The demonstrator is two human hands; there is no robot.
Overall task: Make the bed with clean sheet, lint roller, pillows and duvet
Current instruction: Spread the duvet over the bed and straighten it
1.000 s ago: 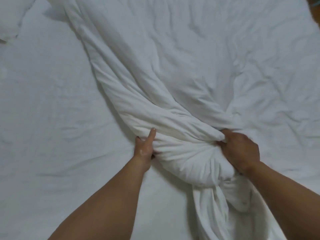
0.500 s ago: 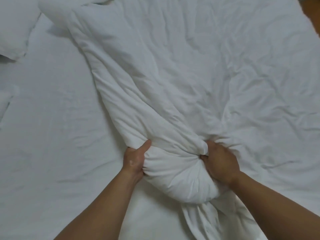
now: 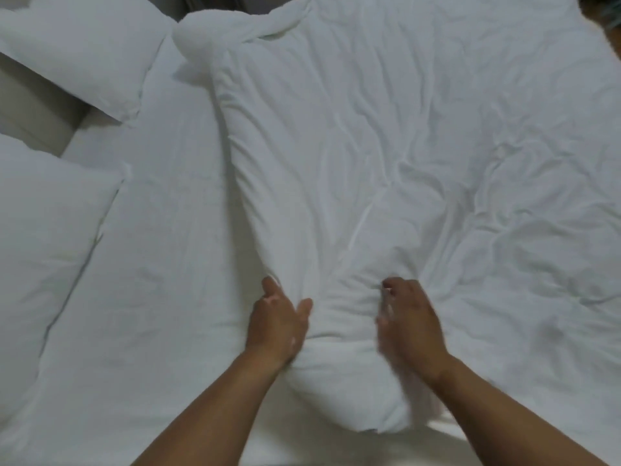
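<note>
A rumpled white duvet (image 3: pixel 386 146) covers the middle and right of the bed, and its near end is bunched into a thick roll at the bed's front edge. My left hand (image 3: pixel 277 327) holds the left side of that roll, with the thumb on top and the fingers along the edge. Blurred by motion, my right hand (image 3: pixel 408 327) digs curled fingertips into the fabric on the roll's right side. To the left lies the bare white sheet (image 3: pixel 161 264). Two white pillows are at the left, one at the far corner (image 3: pixel 77 52) and one nearer (image 3: pixel 43 247).
A beige strip of the bed frame (image 3: pixel 33 105) shows between the two pillows. Brown floor (image 3: pixel 605 25) is visible past the bed's far right corner.
The twisted duvet has been drawn toward me and lies flatter and wider. Both hands have shifted along the bunched end. The two pillows have come into view at the left.
</note>
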